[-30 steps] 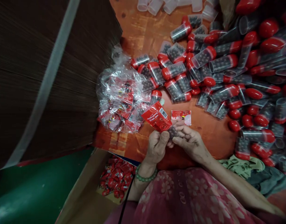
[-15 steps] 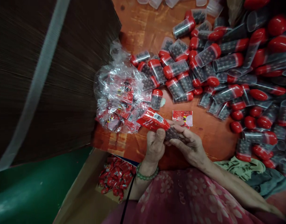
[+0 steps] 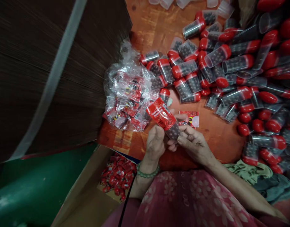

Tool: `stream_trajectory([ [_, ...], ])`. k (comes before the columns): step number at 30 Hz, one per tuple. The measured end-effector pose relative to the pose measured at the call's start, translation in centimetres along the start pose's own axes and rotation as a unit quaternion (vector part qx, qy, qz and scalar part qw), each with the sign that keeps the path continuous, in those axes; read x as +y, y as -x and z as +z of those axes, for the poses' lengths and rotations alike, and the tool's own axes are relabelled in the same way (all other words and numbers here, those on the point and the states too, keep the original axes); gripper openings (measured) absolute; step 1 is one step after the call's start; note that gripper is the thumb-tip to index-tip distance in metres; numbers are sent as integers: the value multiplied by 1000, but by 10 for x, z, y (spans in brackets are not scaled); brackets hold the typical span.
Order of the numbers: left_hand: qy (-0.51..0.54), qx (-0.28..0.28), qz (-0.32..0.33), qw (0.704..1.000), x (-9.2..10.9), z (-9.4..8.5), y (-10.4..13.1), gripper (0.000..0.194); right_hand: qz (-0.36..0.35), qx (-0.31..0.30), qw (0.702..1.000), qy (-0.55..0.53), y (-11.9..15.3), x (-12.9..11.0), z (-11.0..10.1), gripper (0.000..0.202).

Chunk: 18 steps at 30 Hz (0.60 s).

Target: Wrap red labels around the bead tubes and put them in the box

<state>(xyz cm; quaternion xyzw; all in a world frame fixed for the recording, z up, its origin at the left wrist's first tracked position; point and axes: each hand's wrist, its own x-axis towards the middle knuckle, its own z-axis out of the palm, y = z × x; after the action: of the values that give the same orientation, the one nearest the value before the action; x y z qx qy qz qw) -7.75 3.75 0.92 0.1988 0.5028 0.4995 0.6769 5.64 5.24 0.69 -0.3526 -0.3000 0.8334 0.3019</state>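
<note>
A clear tube of dark beads (image 3: 173, 132) has a red printed sleeve (image 3: 162, 115) over its upper end and points up to the left. My right hand (image 3: 194, 143) is closed on the bead-filled end, thumb in front and a finger stretched out behind. Against the tube's left side is my left hand (image 3: 155, 143), closed, with its thumb bent beside the sleeve; its other fingers are partly hidden behind the tube. Just beyond my right fingers lies a flat red printed sleeve (image 3: 193, 119) on the table.
A clear plastic bag (image 3: 128, 94) of red sleeves lies left of my hands. Many red-capped bead tubes (image 3: 237, 64) cover the right side. Below the table edge, a carton (image 3: 85, 186) holds red-wrapped pieces (image 3: 117, 175). A dark stack (image 3: 47, 69) stands left; cloths (image 3: 251, 171) lie right.
The tube has turned so that its sleeve shows its front print and tilts more steeply. My left thumb has come off the sleeve. The view has shifted slightly left.
</note>
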Motion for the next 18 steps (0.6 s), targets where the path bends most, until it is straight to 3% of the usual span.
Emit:
stream_trajectory([
  [5,-44,-31,38,998,-10,1,4,61,-22,4,1000,-18,1,8,-1,30],
  [10,-17,-108,43,993,-1,-2,-2,90,-26,-20,999,20,3,0,-5,23],
  [12,-8,-102,58,993,2,-1,-4,92,-21,-15,999,40,4,-2,-4,22],
  [16,-31,-56,81,995,-5,1,-5,62,-48,12,995,90,5,1,-4,17],
  [18,-53,-52,90,993,-12,1,-4,58,-68,33,990,118,5,5,-5,17],
])
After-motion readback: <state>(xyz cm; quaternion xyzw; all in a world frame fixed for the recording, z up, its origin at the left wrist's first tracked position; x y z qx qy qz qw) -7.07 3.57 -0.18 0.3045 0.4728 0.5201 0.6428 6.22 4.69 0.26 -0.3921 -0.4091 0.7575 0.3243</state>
